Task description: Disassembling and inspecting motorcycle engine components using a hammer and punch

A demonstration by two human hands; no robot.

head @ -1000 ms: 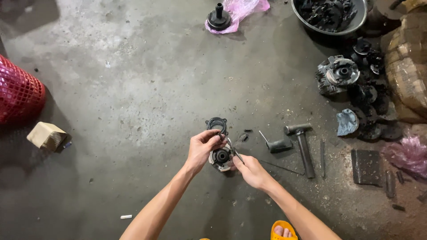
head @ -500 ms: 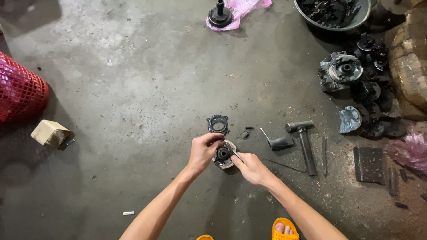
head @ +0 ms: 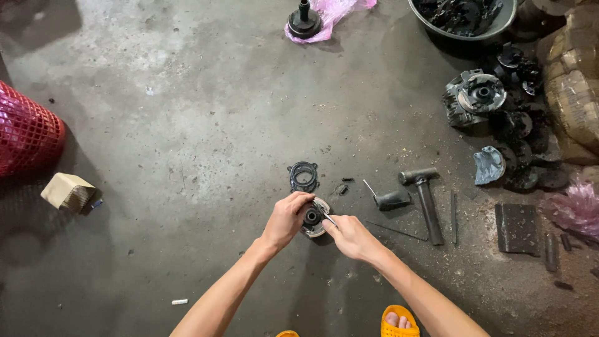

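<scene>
My left hand grips the rim of a round metal part with a dark hub, resting on the concrete floor. My right hand pinches a thin metal tool whose tip touches that part near its centre. Just beyond the two hands lies a black ring-shaped flange. A couple of small dark bits sit to its right.
A hammer, a short-handled tool, thin rods and a dark plate lie to the right. A pile of greasy parts, a metal basin, sacks, pink plastic, a red basket, a small box surround. My orange sandal is below.
The view has shifted slightly. My left hand has moved down onto the round part's rim, and my right hand has brought the thin tool closer to its centre.
</scene>
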